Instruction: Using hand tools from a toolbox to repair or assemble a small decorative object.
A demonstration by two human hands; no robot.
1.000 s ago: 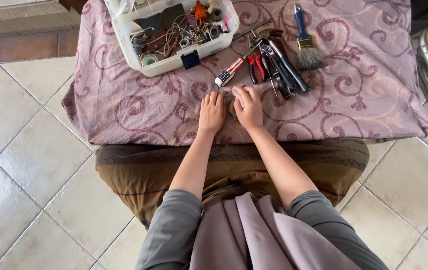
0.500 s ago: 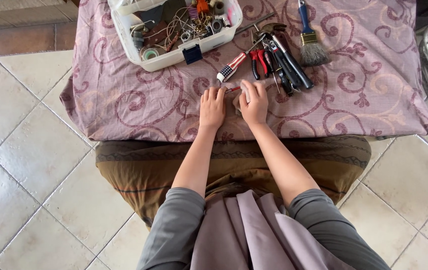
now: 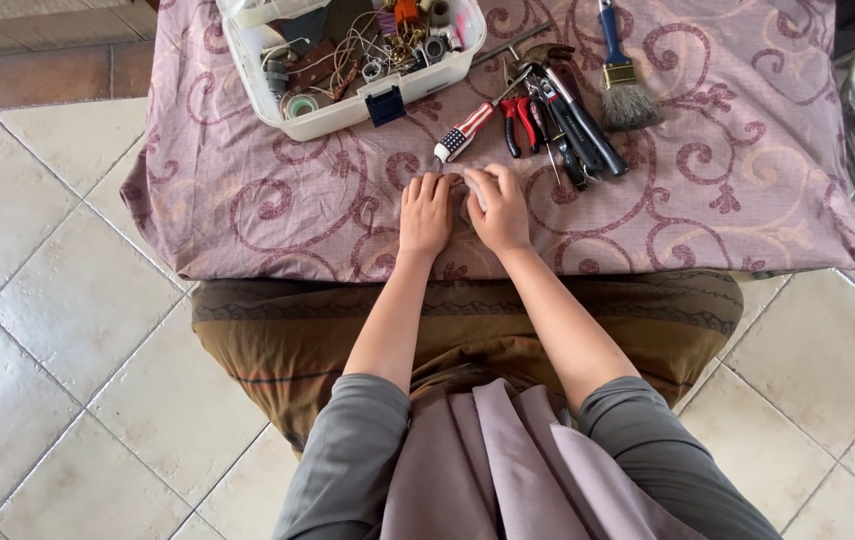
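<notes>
Both hands lie side by side on the desk [image 3: 247, 215], which is draped in a mauve scroll-patterned cloth. The left hand [image 3: 425, 215] lies flat, fingers together. The right hand [image 3: 499, 208] curls around something small and pale between the two; what it is, and whether it is pinched, cannot be told. It looks light and easily lost, best held at its edges. Just beyond lie a striped-handled screwdriver [image 3: 465, 131], red pliers [image 3: 519, 122], a brush [image 3: 623, 80] and a white parts box [image 3: 347, 105].
</notes>
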